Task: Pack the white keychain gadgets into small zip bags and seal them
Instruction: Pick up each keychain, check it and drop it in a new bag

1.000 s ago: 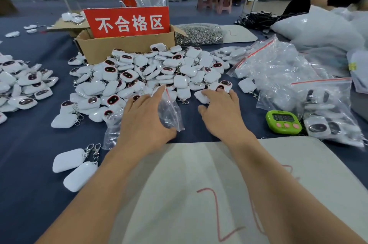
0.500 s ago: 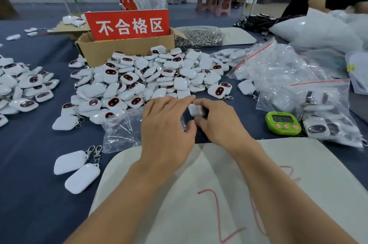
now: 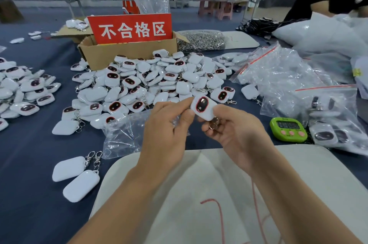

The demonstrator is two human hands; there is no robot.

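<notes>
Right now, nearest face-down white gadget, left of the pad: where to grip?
Probably pinch the gadget across its near half, on the long sides, from above. It lies flat, back up; its far end crowds the neighbour and carries the clasp.

white keychain gadget: dark face up, pinched by right hand, keyring over its palm | left hand: grips clear zip bag, forefinger touching the gadget | gadget pile: behind the hands, against cardboard box with red sign | green timer: right, on blue table
</notes>
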